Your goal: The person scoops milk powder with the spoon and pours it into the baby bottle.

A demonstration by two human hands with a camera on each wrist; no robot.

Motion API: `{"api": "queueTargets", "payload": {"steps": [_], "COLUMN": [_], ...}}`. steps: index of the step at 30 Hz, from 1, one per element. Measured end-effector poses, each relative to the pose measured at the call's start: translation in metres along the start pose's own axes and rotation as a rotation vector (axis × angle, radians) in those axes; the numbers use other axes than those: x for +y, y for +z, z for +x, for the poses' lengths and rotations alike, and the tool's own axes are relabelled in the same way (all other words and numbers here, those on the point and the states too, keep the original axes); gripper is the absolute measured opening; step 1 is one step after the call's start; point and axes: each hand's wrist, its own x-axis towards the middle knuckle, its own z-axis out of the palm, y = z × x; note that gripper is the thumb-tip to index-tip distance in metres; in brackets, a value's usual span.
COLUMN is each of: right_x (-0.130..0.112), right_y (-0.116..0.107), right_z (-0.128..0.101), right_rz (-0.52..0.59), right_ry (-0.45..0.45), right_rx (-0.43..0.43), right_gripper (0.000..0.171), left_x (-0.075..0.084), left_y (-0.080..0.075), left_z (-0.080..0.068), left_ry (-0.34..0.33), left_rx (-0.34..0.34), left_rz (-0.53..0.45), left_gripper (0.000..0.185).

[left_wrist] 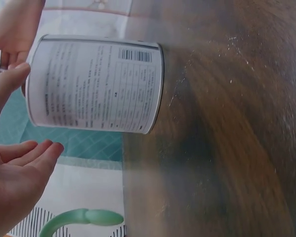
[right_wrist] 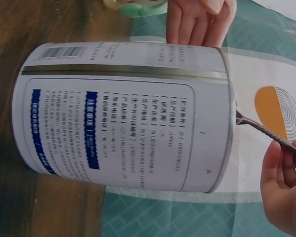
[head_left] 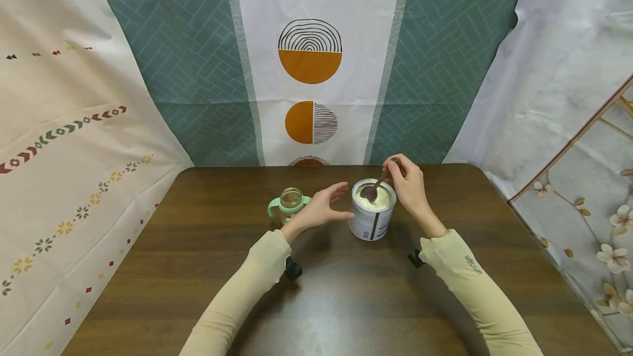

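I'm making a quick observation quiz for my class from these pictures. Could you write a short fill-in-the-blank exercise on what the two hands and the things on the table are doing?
1. The right hand pinches the handle of a ____, whose bowl sits inside the open tin.
2. The tin holds a pale ____ powder.
3. The left hand, fingers straight, is next to the tin and in front of a small glass bottle with ____ handles.
4. Everything stands on a dark ____ table.

Missing words: spoon; yellow; green; wooden
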Motion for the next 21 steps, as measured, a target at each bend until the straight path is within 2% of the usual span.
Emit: {"api": "queueTargets", "payload": {"steps": [5,12,21], "right_x": [0.001,0.001,0.002], "right_y": [0.002,0.004,0.003], "right_z": [-0.002,-0.003,-0.005], "right_rz": [0.022,0.042,0.029], "right_ry": [0.000,-0.031,-0.010], "right_rx": [-0.033,-0.053,-0.079], "right_gripper": [0.022,0.023,0.023], "left_x": [-0.003,-0.001,-0.002], "left_y": [0.007,0.013,0.025], "left_z": [0.005,0.011,0.019], "left_ry": [-0.033,-0.036,-0.045], "left_rx": [-0.005,0.004,0.007], "left_rz": [0.004,-0.008,-0.025], "left_gripper": [0.084,0.087,0.097]}}
